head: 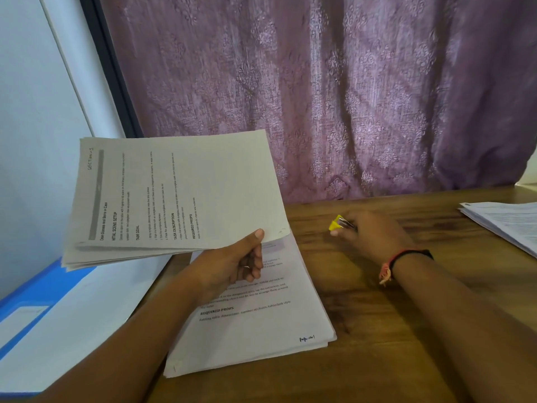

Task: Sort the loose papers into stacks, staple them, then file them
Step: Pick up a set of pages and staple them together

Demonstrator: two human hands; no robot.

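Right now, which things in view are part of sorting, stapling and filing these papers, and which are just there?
Part of the job:
- held sheaf of papers in the left hand
- stack on the table
- second stack at the right edge
- small yellow stapler at the right hand
- blue file folder

Just there:
- purple curtain
- wooden table
- wrist bands

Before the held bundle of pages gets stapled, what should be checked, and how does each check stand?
1. Left hand grips the held bundle firmly: ok, thumb on top, fingers beneath.
2. Bundle edges squared: not ok, the lower sheets fan out at the left edge.
3. Right hand has the yellow stapler: ok, its fingers are on it.
4. Stapler loaded: cannot tell.
5. Stack on the table kept separate: ok, it lies flat under the left hand.
6. Bundle already stapled: cannot tell.
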